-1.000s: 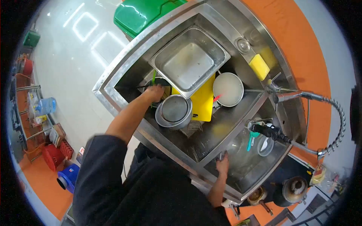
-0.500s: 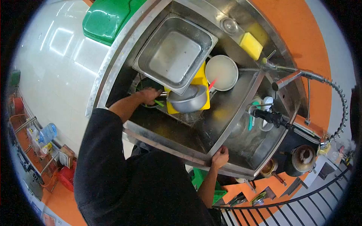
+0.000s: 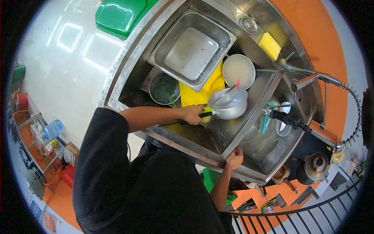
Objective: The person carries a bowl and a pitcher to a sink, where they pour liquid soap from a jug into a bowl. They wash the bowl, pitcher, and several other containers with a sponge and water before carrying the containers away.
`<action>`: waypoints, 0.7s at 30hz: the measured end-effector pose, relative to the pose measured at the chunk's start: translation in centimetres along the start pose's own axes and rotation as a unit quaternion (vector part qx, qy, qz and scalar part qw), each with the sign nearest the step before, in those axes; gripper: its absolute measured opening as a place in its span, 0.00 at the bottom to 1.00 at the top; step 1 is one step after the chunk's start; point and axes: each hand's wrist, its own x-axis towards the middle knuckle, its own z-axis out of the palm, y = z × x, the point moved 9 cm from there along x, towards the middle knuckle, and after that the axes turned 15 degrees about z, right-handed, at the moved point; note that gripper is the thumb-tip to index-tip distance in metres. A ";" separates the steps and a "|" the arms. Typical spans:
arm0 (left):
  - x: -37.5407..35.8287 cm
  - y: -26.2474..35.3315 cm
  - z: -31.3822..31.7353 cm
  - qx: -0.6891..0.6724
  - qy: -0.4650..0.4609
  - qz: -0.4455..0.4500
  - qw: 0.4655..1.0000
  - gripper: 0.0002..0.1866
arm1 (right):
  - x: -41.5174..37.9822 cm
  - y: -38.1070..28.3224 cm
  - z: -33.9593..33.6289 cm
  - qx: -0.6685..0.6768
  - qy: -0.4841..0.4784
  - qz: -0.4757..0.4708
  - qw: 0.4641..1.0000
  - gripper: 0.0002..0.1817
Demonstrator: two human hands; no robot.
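Note:
My left hand [image 3: 193, 114] is closed on the handle of a silver metal pot [image 3: 230, 104], which sits low in the left basin of the steel sink [image 3: 128, 70], close to the divider. Utensils, one with a red tip, stick out of the pot. Behind it lie a yellow cutting board [image 3: 202, 93], a dark round pan [image 3: 164, 87], a pale round dish [image 3: 238, 71] and a large rectangular steel pan [image 3: 191, 46]. My right hand [image 3: 235, 158] grips the sink's front edge where the divider meets it.
A black spray head [image 3: 286, 120] on a coiled hose hangs over the right basin, which holds a teal utensil [image 3: 265, 124]. A yellow sponge [image 3: 269, 46] lies on the back rim. A green bin [image 3: 120, 15] stands beyond the sink. Pots [image 3: 315, 165] sit at the lower right.
My left hand has left the dark pan at the back left and now holds the pot's handle. The pot has moved right, toward the divider. My right hand stays on the sink edge.

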 end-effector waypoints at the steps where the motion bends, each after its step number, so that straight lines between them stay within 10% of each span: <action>1: 1.5 0.1 1.1 0.019 0.024 0.033 0.999 0.36 | 0.1 0.4 0.1 -0.004 -0.012 0.024 1.000 0.11; 14: 2.2 -4.4 1.2 0.143 0.055 0.157 0.976 0.44 | -0.7 -1.0 -0.9 -0.006 -0.011 0.043 0.999 0.10; 16: 1.4 -5.0 -0.5 0.165 -0.008 0.105 0.981 0.34 | -0.3 -0.8 -0.7 -0.010 0.001 0.035 0.999 0.09; 21: -6.5 -16.7 -10.7 0.131 0.253 -0.264 0.922 0.20 | -0.2 0.0 -0.5 0.010 0.002 0.046 0.999 0.09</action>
